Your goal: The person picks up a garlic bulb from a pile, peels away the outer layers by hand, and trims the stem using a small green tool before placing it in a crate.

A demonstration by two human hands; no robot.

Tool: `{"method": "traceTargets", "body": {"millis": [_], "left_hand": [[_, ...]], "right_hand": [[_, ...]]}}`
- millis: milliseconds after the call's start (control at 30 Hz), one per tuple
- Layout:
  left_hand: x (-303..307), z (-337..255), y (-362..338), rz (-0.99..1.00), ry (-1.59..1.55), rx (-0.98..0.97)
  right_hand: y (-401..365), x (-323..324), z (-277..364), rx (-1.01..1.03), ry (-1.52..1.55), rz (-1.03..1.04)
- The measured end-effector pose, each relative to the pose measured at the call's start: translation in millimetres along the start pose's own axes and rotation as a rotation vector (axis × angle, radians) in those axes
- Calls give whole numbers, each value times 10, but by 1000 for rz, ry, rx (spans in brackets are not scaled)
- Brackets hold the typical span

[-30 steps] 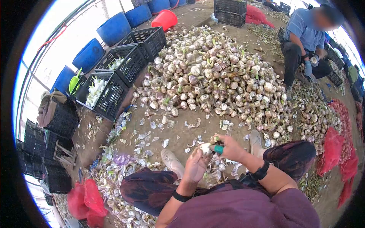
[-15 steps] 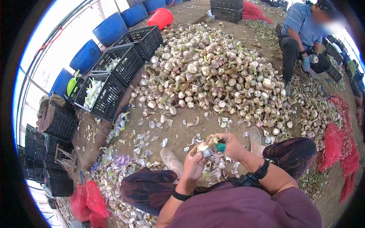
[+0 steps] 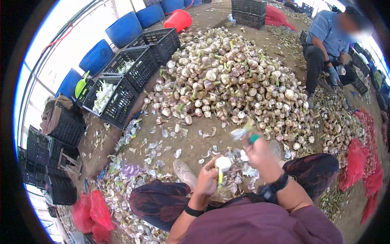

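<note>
My left hand is closed around a white garlic bulb with its skin stripped and a short green stem pointing down. To the right and higher, my right hand is smeared by motion. It grips a small green-handled tool, whose working end I cannot make out. Pale strips of garlic skin show at the fingertips of that hand. Beyond both hands rises a big heap of unpeeled garlic. Loose garlic skins lie on the ground below my hands.
Black crates stand at the left, one holding white peeled garlic. Behind them are blue tubs and a red bucket. A gloved co-worker sits at the far right. Red mesh sacks lie to the right.
My right hand has moved up and away from the left, carrying the tool and skin strips. The bulb in my left hand now shows bare white with its stem hanging down.
</note>
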State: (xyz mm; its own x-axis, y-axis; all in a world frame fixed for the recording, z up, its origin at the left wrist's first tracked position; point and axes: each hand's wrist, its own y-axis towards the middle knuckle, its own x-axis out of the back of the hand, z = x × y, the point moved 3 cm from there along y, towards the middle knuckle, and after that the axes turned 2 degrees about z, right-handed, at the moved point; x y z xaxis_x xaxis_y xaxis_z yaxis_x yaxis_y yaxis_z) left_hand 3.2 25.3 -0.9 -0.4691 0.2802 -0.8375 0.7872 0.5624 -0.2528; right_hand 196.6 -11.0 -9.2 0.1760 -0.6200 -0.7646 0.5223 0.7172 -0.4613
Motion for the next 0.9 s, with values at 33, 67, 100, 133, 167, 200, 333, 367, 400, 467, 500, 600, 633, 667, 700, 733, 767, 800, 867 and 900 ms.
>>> {"method": "traceTargets", "body": {"millis": [33,67,100,133,167,200,333,367,400,467,500,600,633,667,700,733,767,800,867,900], "left_hand": [[2,-2,-41,17,-6,25],[6,-26,-48,-9,-7,-30],[5,-43,-48,-35,-7,-84],[10,-62,-42,-62,-8,-139],[33,-81,-33,-137,33,-171],[46,-90,-26,-147,6,-190],[105,-98,-12,-205,-13,-248],[102,-94,-17,-221,-14,-250],[92,-101,-22,-235,-14,-252],[73,-131,-41,-257,33,-233],[109,-134,-43,-261,48,-223],[210,-85,-31,-277,72,-210],[233,-79,-36,-285,78,-212],[205,-76,-49,-279,66,-210],[139,-78,-41,-271,54,-210],[99,-83,-31,-260,42,-212],[125,-73,-20,-208,24,-237],[108,-80,-15,-218,14,-242],[66,-95,-26,-241,-8,-247],[87,-84,-21,-233,-13,-243]], "right_hand": [[86,-42,183,101,-134,-13],[150,-69,355,206,-266,-24],[229,-37,410,208,-800,81],[176,-55,321,217,-1139,218],[50,-15,169,220,-1479,360],[-49,11,35,216,-1818,509],[-405,-284,-157,110,-2072,873],[-401,-372,-141,88,-1948,804],[-391,-426,-144,69,-1825,734],[-458,-510,-217,461,-1810,775],[-508,-545,-268,678,-1797,830],[-609,-646,-288,705,-2047,871],[-619,-643,-271,438,-2210,870],[-639,-627,-264,152,-2349,861],[-661,-709,-218,187,-2286,851],[-670,-795,-164,222,-2224,840],[-669,-844,-129,258,-2163,826],[-654,-853,-130,432,-2036,787],[-605,-772,-227,745,-1760,694],[-605,-755,-283,887,-1768,696]]}}
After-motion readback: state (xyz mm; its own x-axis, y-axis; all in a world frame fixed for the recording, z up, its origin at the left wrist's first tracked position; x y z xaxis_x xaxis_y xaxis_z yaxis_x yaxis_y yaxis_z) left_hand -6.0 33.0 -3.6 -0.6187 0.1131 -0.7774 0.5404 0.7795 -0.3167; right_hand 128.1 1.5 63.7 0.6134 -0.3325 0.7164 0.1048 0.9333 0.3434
